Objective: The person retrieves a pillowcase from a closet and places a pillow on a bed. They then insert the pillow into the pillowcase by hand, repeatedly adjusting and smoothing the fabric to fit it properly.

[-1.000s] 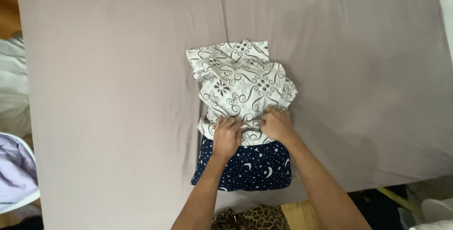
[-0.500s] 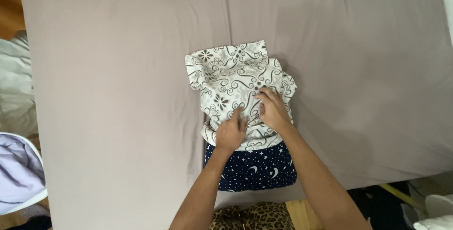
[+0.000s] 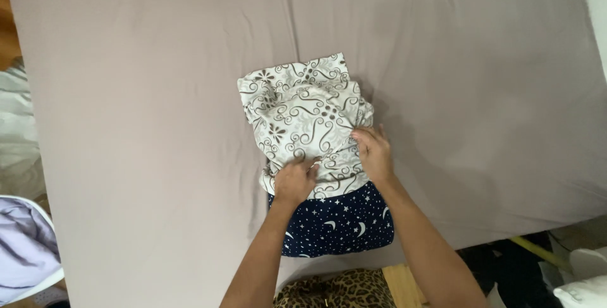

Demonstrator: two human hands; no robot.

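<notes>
**Two hands on a folded cloth at the near edge of the bed**

A cream cloth [image 3: 302, 121] printed with brown scrolls and flowers lies folded in a rumpled bundle on the bed [image 3: 139, 93], a little nearer the person's side than the middle. Its near edge overlaps a dark blue cloth [image 3: 335, 226] dotted with white stars and moons, which lies flat beneath it and reaches almost to the bed's near edge.

The left hand [image 3: 294, 181] rests palm down on the cream cloth's near edge, the fingers bent and close together, their tips pressed into a fold; I cannot tell whether they pinch the fabric or only press it. The right hand [image 3: 374, 153] lies just beside it, at the bundle's right side, fingers together and flat against the cloth, pointing towards the left hand. The two hands are near but not touching.

The bed is covered by a taut, greyish-pink sheet with a few shallow creases. At the bottom edge, off the bed, a leopard-print fabric [image 3: 335, 289] shows between the forearms. At the far left, a pale lilac garment [image 3: 25, 251] lies off the bed.
</notes>
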